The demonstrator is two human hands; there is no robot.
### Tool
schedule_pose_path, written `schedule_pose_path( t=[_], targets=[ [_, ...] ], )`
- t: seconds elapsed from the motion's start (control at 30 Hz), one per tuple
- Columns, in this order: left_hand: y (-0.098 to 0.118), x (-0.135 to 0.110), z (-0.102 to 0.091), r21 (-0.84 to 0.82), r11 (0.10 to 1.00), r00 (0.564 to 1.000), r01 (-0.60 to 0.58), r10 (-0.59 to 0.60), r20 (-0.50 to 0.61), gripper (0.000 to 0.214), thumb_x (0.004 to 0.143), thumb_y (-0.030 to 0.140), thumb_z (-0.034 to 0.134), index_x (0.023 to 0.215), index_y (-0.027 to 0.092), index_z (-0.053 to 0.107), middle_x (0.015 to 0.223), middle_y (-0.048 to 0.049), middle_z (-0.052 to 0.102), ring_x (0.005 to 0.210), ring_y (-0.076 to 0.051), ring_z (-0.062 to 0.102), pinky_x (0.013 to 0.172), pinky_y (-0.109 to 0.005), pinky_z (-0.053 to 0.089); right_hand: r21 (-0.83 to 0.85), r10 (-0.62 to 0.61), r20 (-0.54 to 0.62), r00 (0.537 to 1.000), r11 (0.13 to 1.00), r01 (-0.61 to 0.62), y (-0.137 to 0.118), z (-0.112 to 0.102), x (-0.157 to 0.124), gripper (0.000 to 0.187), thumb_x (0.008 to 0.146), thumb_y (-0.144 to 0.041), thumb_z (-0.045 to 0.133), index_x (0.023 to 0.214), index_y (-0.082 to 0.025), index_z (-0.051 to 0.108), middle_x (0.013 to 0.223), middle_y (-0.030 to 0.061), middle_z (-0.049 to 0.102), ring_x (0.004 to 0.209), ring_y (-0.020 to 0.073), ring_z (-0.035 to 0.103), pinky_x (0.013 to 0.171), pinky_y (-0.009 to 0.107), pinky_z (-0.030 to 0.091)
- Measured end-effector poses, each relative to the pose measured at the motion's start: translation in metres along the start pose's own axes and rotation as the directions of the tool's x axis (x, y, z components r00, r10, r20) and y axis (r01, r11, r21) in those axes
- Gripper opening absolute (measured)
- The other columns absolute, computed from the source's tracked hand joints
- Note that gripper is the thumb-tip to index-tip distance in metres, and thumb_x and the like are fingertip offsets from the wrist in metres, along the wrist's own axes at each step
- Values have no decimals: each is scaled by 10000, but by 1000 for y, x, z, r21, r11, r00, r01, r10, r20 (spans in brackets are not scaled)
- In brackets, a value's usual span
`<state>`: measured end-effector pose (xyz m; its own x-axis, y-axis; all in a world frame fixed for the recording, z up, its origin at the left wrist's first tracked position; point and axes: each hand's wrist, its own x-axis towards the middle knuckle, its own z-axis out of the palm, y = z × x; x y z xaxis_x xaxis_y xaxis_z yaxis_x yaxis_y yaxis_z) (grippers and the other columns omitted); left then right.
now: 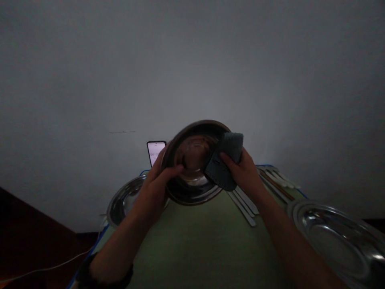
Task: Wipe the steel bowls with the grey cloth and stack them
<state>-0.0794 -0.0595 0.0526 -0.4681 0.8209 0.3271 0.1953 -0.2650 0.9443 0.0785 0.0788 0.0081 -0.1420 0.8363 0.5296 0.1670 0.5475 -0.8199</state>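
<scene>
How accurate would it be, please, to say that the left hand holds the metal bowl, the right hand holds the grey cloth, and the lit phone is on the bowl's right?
The phone's side is wrong: the head view shows the lit phone on the left of the metal bowl, behind the left hand.

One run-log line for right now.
left hand: grips bowl | right hand: holds cloth at bowl's right side | phone: screen lit
</scene>
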Motion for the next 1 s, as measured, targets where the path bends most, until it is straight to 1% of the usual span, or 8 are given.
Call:
schedule_pose_path(
  t=[0.13, 0.37, 0.5, 0.63, 0.73, 0.83, 0.93, 1.0],
  targets=[
    [-16, 1, 1, -243, 962, 992, 125, -119, 38, 399, 750, 237, 637, 1149, 247, 649, 1209, -17, 684, 1172, -240, 593, 1012, -351, 451, -236, 9, 71, 997, 972, 8, 3, 4, -6, 357, 841, -493, 537, 966, -169, 620, 887, 100, 709, 816, 245, 648, 685, 325, 452],
    [-49, -17, 29, -390, 913, 929, 121, -243, -279, 407, 863, 311, 570, 1267, 298, 525, 1338, 18, 595, 1225, -169, 552, 992, -285, 452, -539, 104, 83, 991, 841, -43, 14, 10, -11, 439, 916, -530, 366, 929, -164, 608, 834, 165, 706, 767, 280, 668, 579, 307, 390],
    [-63, -19, 40, -514, 757, 838, 403, -531, -126, 262, 813, 229, 582, 1068, 182, 624, 883, -47, 744, 802, -198, 707, 666, -286, 546, -689, 163, 127, 978, 724, -31, 15, -1, -7, 322, 905, -447, 426, 983, -164, 560, 808, 165, 696, 729, 300, 663, 560, 316, 366],
    [-61, -7, 33, -521, 703, 818, 485, -574, -13, 248, 698, 96, 640, 936, 164, 646, 596, 17, 662, 507, -131, 614, 531, -228, 484, -729, 150, 139, 979, 685, -1, 15, -5, -5, 267, 902, -410, 449, 992, -172, 530, 826, 156, 695, 735, 299, 669, 570, 320, 374],
    [-52, 4, 23, -537, 675, 810, 505, -585, 26, 284, 695, 90, 611, 971, 155, 635, 631, 8, 668, 513, -123, 612, 559, -232, 492, -741, 169, 164, 972, 672, 8, 21, 3, -10, 269, 889, -387, 479, 999, -150, 541, 846, 173, 702, 742, 295, 676, 579, 326, 394],
    [-46, 7, 16, -558, 663, 811, 500, -584, 32, 450, 699, 108, 596, 1143, 178, 585, 757, -13, 696, 616, -143, 657, 599, -245, 506, -760, 236, 301, 924, 645, 83, 34, 9, -16, 263, 876, -363, 500, 939, -128, 600, 858, 197, 712, 758, 300, 685, 594, 340, 418],
    [-45, 2, 16, -526, 707, 842, 472, -539, 32, 673, 687, 119, 609, 1315, 313, 468, 1019, -19, 698, 787, -173, 687, 658, -264, 518, -701, 240, 424, 873, 698, 149, 44, 7, -17, 249, 867, -345, 505, 932, -146, 639, 880, 165, 725, 805, 282, 694, 638, 333, 449],
    [-45, 0, 17, -444, 770, 865, 458, -501, 24, 722, 684, 132, 614, 1347, 346, 423, 1157, -22, 662, 922, -201, 674, 729, -288, 519, -675, 235, 417, 878, 727, 126, 45, 1, -12, 260, 867, -344, 498, 961, -145, 635, 887, 156, 729, 810, 276, 695, 658, 329, 462]
  ],
)
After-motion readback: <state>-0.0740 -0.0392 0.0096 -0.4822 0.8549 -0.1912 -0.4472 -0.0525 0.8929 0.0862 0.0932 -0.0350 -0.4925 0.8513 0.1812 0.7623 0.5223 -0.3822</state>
